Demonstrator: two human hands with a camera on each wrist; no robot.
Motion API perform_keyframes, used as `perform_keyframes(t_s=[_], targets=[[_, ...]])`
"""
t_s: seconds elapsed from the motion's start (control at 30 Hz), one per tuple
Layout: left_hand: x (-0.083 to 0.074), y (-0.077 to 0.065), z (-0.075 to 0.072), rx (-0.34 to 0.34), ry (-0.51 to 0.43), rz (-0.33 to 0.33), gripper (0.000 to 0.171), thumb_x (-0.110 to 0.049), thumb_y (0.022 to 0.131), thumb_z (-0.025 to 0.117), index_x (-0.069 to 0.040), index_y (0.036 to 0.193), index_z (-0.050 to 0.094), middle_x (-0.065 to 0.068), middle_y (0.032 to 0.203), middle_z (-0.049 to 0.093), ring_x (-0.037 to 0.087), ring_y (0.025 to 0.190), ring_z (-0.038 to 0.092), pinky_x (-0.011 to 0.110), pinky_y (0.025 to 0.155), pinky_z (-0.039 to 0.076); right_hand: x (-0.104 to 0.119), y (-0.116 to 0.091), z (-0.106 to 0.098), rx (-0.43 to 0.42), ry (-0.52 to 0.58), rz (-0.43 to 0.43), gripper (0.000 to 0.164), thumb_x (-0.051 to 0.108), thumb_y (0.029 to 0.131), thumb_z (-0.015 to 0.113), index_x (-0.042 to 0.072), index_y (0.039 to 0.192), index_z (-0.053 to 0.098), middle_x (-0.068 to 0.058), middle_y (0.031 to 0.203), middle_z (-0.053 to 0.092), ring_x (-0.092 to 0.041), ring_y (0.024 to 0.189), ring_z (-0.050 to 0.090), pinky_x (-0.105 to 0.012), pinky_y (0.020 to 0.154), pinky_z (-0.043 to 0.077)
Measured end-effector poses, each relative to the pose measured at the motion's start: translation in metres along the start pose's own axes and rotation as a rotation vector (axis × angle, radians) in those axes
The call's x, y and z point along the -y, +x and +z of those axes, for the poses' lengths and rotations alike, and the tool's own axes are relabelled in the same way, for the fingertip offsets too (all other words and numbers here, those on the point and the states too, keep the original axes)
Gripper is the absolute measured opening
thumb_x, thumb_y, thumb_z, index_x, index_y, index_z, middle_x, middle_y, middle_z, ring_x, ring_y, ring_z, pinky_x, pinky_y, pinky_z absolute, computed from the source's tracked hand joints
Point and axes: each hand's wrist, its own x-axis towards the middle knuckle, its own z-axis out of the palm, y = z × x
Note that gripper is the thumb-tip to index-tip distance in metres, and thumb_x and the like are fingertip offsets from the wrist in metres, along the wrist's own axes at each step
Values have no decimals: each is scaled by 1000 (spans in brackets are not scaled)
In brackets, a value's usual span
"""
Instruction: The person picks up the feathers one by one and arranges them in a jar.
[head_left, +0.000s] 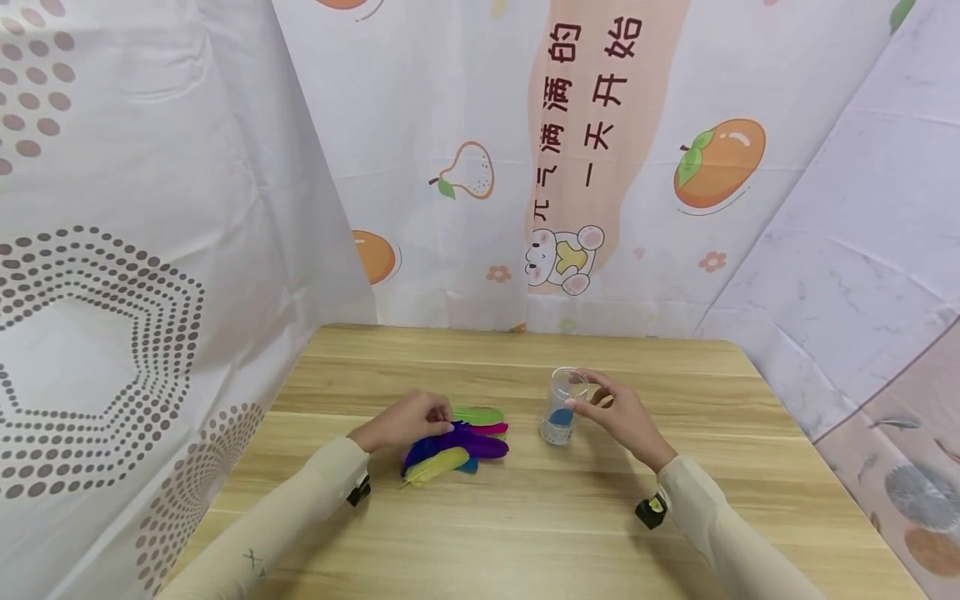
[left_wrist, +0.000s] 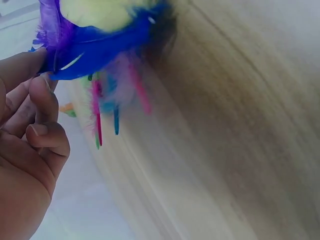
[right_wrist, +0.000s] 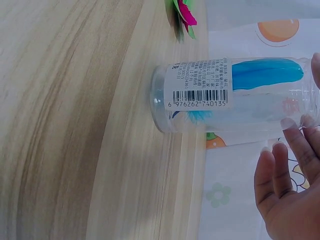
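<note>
My left hand [head_left: 411,418] pinches the edge of a dark blue feather [left_wrist: 95,52] between thumb and index finger. Around it on the table lie loose feathers: a purple one [head_left: 489,448], a yellow one [head_left: 441,463], a green one [head_left: 483,413] and a pink one [head_left: 491,428]. Pink and teal quills point out from under the blue feather in the left wrist view. To the right, a clear plastic jar [head_left: 553,432] stands upright, uncovered. Inside it is a bright blue feather [right_wrist: 267,72]. My right hand [head_left: 621,417] holds the jar near its rim, thumb and fingers on either side.
The wooden table [head_left: 570,533] ends at a printed curtain [head_left: 465,108] behind, with another curtain [head_left: 247,208] along the left. A white barcode label [right_wrist: 200,85] is stuck to the jar. Bare wood separates the feathers from the jar.
</note>
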Motion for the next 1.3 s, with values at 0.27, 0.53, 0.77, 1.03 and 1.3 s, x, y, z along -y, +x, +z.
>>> perform_keyframes(t_s=[0.27, 0.53, 0.77, 1.03, 1.3], targets=[[-3, 1, -8, -13, 15, -1, 11, -14, 100, 69, -11, 107, 77, -6, 96, 74, 5, 84, 67, 24, 71, 56, 0, 1, 0, 8, 12, 8, 60, 46, 89, 79, 27, 143, 61, -4, 135, 63, -27, 96, 60, -37, 68, 53], [-4, 4, -14, -47, 25, 12, 8, -16, 100, 70, -13, 102, 77, -7, 88, 72, 6, 71, 63, 27, 60, 54, -1, 2, 0, 6, -3, 2, 62, 48, 89, 79, 25, 143, 60, -5, 136, 63, -25, 96, 60, -36, 68, 53], [-7, 5, -21, -81, 24, 9, 11, -19, 100, 70, -11, 103, 77, -6, 84, 71, 7, 67, 60, 26, 58, 52, -1, 2, 0, 0, -13, -7, 64, 51, 88, 79, 25, 143, 61, -4, 136, 63, -25, 95, 61, -36, 68, 53], [-10, 4, -26, -108, 41, 7, 10, -19, 101, 69, -14, 100, 78, -8, 86, 71, 7, 67, 59, 27, 60, 52, 0, 0, -1, 3, 10, 2, 61, 53, 87, 79, 30, 141, 62, 0, 135, 63, -26, 95, 60, -39, 68, 54], [-12, 4, -30, -131, 30, 42, 7, -15, 98, 71, -12, 99, 77, -8, 87, 72, 8, 65, 58, 27, 58, 52, 0, -1, -2, 9, 20, 2, 59, 53, 88, 78, 32, 140, 62, 3, 134, 63, -27, 95, 60, -39, 68, 54]])
